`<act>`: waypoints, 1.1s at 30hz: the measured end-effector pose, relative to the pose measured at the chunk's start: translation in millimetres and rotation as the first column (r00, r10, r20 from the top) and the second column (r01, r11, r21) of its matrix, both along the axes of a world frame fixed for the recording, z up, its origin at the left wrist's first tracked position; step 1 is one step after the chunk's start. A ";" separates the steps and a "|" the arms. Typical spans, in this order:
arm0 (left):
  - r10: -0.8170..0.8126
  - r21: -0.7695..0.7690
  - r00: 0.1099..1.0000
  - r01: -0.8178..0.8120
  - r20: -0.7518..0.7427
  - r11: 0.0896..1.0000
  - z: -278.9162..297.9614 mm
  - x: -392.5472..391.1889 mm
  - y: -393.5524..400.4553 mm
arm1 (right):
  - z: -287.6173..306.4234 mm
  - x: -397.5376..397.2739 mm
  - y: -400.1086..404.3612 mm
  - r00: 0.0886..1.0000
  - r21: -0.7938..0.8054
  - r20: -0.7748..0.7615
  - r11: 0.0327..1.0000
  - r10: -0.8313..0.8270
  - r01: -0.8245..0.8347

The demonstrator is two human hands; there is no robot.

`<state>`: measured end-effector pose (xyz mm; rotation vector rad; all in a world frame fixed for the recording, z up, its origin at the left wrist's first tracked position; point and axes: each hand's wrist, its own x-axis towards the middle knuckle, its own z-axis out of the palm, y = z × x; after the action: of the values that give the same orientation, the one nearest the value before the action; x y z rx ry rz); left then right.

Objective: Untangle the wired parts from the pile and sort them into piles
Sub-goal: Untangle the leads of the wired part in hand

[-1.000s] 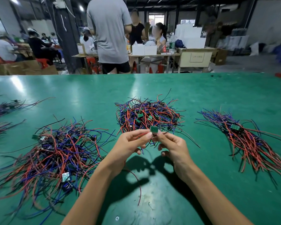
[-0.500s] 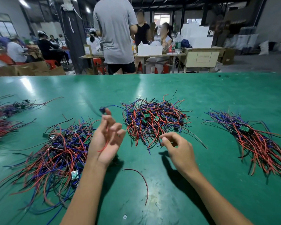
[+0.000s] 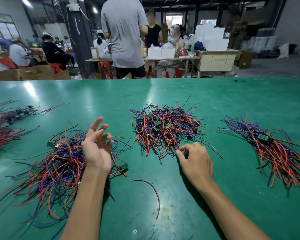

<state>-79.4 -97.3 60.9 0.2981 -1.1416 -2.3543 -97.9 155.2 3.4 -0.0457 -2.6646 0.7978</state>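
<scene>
Green desk (image 3: 215, 101) carries several wire heaps. Tangled central pile (image 3: 164, 129) lies mid-desk; a looser left pile (image 3: 55, 163) and a combed right pile (image 3: 274, 149) flank it.

Left hand (image 3: 97, 146) hovers above the left pile, palm up, fingers spread wide, holding nothing. Right hand (image 3: 196, 160) sits at the near edge of the central pile, thumb and forefinger pinching at a wire end.

Judged step: fetching the next part. Next move calls for a slow, steady draw to free it without dragging neighbours. A stray wire (image 3: 154, 193) lies near, between the forearms.
</scene>
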 end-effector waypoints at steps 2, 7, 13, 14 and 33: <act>0.010 -0.246 0.998 0.008 0.069 0.969 0.1 -0.3 9.6 | -0.5 0.1 -0.6 1.000 -0.030 -0.017 1.000 0.004 -0.004; 0.381 -0.966 0.888 0.250 0.257 0.070 -22.3 -7.6 28.0 | 0.2 -2.8 -1.0 0.999 -0.147 0.031 0.989 -0.028 0.032; 0.587 -0.863 0.753 0.475 0.299 -0.170 -34.0 -3.3 34.9 | 1.3 -7.8 -5.5 0.996 0.052 0.077 0.998 -0.043 0.039; 0.614 -0.859 0.735 0.481 0.289 -0.172 -33.5 -3.1 34.5 | 1.6 -8.1 -4.7 0.996 0.029 0.077 0.999 -0.048 0.046; -0.490 -0.407 0.798 0.601 0.351 0.688 -19.7 -1.5 100.1 | 21.6 29.3 -5.5 0.608 -0.035 -0.768 0.935 0.201 -0.353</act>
<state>-80.9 2.8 41.2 0.0085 -2.1560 -2.4105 -68.6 149.7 25.0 0.5608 -1.7933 0.9000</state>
